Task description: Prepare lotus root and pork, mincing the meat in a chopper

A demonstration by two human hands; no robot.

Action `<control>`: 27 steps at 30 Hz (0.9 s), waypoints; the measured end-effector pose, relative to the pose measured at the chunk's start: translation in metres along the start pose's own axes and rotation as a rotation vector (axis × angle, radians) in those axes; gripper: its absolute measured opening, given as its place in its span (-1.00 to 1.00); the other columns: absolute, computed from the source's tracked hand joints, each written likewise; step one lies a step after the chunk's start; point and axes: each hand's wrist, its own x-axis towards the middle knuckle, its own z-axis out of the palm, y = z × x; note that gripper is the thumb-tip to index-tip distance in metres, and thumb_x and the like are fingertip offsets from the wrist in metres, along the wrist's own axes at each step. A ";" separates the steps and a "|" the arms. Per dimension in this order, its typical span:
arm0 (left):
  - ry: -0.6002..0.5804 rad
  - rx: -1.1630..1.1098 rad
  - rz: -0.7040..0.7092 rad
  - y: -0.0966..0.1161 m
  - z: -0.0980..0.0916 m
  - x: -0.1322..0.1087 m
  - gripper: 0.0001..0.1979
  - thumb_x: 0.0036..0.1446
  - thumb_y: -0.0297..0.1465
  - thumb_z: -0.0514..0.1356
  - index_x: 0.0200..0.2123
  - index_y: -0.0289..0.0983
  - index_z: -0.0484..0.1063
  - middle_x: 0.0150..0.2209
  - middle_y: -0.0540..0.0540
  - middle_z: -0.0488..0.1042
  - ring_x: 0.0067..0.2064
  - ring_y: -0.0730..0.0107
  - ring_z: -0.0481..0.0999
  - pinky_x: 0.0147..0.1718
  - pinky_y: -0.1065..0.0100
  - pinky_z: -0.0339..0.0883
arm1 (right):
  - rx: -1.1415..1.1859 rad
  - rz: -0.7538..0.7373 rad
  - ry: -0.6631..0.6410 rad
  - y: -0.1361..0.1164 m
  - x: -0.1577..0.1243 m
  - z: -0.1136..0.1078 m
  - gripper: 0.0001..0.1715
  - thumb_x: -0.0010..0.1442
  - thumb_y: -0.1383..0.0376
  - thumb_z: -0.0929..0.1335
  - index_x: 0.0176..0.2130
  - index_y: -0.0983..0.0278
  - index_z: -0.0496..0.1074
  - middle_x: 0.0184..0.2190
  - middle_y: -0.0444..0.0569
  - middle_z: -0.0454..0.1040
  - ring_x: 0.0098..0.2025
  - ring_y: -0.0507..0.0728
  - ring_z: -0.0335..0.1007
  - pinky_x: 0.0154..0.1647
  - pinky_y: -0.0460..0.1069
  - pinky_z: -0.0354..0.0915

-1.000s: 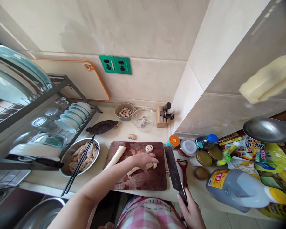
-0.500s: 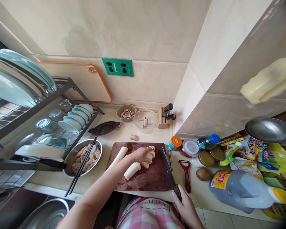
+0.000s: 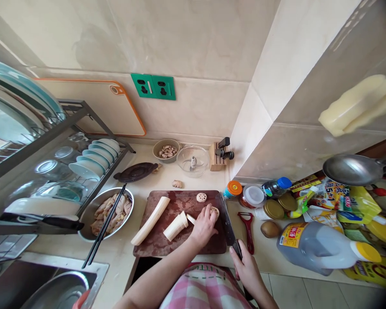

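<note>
My left hand (image 3: 205, 226) is curled over a pale piece of lotus root (image 3: 215, 211) on the brown cutting board (image 3: 180, 199); the hand covers most of that piece. In my right hand (image 3: 247, 262) is the black handle of a kitchen knife (image 3: 229, 227), its dark, broad blade along the board's right edge, just right of my left fingers. A round lotus root slice (image 3: 201, 197) with holes showing lies behind my left hand. To the left lie a short peeled chunk (image 3: 176, 226) and a long peeled length (image 3: 150, 221). A thin pale piece touches the chunk.
Left of the board is a metal bowl (image 3: 131, 210) of raw meat, with black chopsticks (image 3: 104, 227) across it. Behind stand a bowl of garlic (image 3: 167, 151), a clear chopper bowl (image 3: 193, 161) and a knife block (image 3: 217, 156). A red peeler (image 3: 248, 229) and a large jug (image 3: 315, 246) sit to the right.
My left hand has moved toward me with the lotus root under it. One round slice now lies apart at the back. The knife stays at the board's right side; the view has turned slightly right.
</note>
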 end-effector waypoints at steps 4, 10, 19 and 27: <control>-0.069 -0.136 -0.079 -0.009 -0.004 -0.017 -0.55 0.00 -0.48 0.26 -0.05 -0.22 0.18 0.19 -0.29 0.13 0.12 0.04 0.32 0.01 0.08 0.30 | -0.062 -0.058 -0.042 0.005 -0.002 0.006 -0.41 0.15 -0.07 0.18 -0.10 0.31 0.40 -0.35 0.09 0.55 -0.30 0.21 0.49 -0.34 -0.01 0.35; 0.099 -0.250 -0.129 -0.016 -0.013 -0.028 -0.80 0.11 -0.55 0.09 -0.18 -0.23 0.25 0.00 -0.17 0.28 0.00 0.19 0.37 -0.04 0.12 0.31 | -0.181 -0.091 -0.169 0.005 -0.006 0.000 -0.47 0.22 0.01 0.12 -0.06 0.30 0.35 -0.36 0.10 0.55 -0.31 0.21 0.49 -0.32 -0.02 0.33; 0.155 -0.167 -0.060 -0.021 -0.001 -0.039 -0.71 0.07 -0.59 0.13 -0.12 -0.21 0.31 -0.07 -0.13 0.25 -0.04 0.23 0.31 -0.03 0.16 0.32 | -0.315 -0.248 -0.205 -0.048 -0.019 -0.036 -0.63 0.29 0.07 0.07 -0.17 0.23 0.26 -0.54 -0.08 0.43 -0.50 0.12 0.39 -0.49 -0.08 0.18; 0.144 -0.179 -0.041 -0.025 0.003 -0.036 -0.83 0.19 -0.49 0.07 -0.16 -0.20 0.33 -0.11 -0.11 0.28 -0.10 0.30 0.35 -0.10 0.22 0.37 | -0.476 -0.195 -0.381 -0.079 -0.003 -0.044 -0.69 0.27 0.21 0.09 -0.10 0.27 0.24 -0.42 0.02 0.46 -0.37 0.16 0.42 -0.39 -0.03 0.20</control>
